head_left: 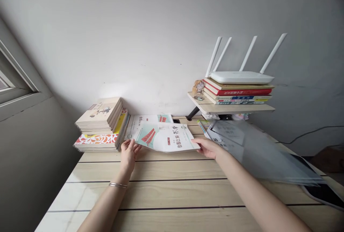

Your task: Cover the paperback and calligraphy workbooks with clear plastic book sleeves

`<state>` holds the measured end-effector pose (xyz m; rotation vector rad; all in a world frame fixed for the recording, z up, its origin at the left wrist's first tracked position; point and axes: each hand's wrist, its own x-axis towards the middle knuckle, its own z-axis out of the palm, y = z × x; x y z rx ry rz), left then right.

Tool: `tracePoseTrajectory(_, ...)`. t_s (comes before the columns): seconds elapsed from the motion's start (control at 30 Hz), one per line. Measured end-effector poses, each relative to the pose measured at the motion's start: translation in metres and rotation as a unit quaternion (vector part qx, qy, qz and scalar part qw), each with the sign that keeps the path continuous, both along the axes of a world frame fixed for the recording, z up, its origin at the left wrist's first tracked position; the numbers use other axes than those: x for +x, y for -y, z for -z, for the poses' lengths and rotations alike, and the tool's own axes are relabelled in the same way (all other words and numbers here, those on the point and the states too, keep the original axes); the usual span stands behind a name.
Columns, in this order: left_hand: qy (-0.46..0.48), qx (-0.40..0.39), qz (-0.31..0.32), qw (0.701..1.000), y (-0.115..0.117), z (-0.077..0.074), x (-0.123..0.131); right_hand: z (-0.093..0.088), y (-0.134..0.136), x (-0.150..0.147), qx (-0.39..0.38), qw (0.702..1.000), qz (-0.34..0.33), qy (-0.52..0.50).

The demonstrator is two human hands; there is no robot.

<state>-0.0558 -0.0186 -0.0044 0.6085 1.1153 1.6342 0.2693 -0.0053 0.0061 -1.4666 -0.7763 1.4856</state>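
Observation:
A thin white and mint-green booklet (166,138) with a red patch and dark Chinese characters is held between both hands, just above the table. My left hand (129,153) grips its left end, with a silver bangle on the wrist. My right hand (206,148) pinches its right end between thumb and fingers. Behind and partly under it, a similar booklet (143,119) lies near the wall. A stack of books (99,115) stands just left of the booklets.
A wooden table (172,192) extends below. At the right, a small raised shelf (231,109) bears books (242,91) and a white router (242,77). Translucent plastic sheets (258,153) and a dark flat object (326,194) lie at the table's right.

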Motion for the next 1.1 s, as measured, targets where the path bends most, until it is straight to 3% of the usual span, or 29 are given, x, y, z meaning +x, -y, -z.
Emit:
tracePoseTrajectory(0.1,0.063,-0.017,0.107,0.992,0.008,-0.01,0.007,0.009,0.031,-0.024,0.016,0.998,0.049,-0.042)
tracePoseTrajectory(0.2,0.033,-0.03,0.214,0.976,0.018,-0.013,0.018,0.02,0.063,-0.065,0.034,0.991,0.095,-0.089)
tracePoseTrajectory(0.3,-0.005,-0.025,0.267,0.963,0.023,-0.007,0.027,0.023,0.083,-0.112,0.027,0.969,0.123,-0.212)
tracePoseTrajectory(0.4,-0.062,-0.005,0.247,0.967,0.019,0.005,0.027,0.018,0.087,-0.151,0.005,0.954,0.131,-0.27)
tracePoseTrajectory(0.5,-0.182,0.018,0.147,0.972,0.009,0.017,0.02,0.012,0.083,-0.173,0.001,0.949,0.122,-0.292)
tracePoseTrajectory(0.6,-0.341,0.039,0.072,0.937,-0.001,0.022,0.012,0.012,0.085,-0.173,-0.024,0.963,0.01,-0.267)
tracePoseTrajectory(0.7,-0.43,0.052,0.058,0.9,-0.005,0.02,0.006,0.014,0.088,-0.154,-0.035,0.977,-0.134,-0.165)
tracePoseTrajectory(0.77,-0.447,0.055,0.061,0.891,-0.007,0.018,0.004,0.016,0.086,-0.135,0.029,0.985,-0.16,-0.049)
tracePoseTrajectory(0.83,-0.454,0.051,0.068,0.887,-0.007,0.016,0.002,0.018,0.079,-0.117,0.144,0.977,-0.14,0.077)
tracePoseTrajectory(0.9,-0.447,0.048,0.079,0.89,-0.008,0.014,0.001,0.02,0.071,-0.105,0.264,0.937,-0.119,0.197)
tracePoseTrajectory(0.97,-0.425,0.06,0.09,0.899,-0.006,0.012,0.002,0.021,0.066,-0.101,0.345,0.874,-0.118,0.319)
tracePoseTrajectory(1.03,-0.414,0.095,0.087,0.901,-0.001,0.01,0.004,0.019,0.067,-0.105,0.352,0.813,-0.135,0.444)
tracePoseTrajectory(1.1,-0.441,0.143,0.084,0.882,0.008,0.008,0.007,0.015,0.072,-0.115,0.309,0.763,-0.151,0.548)
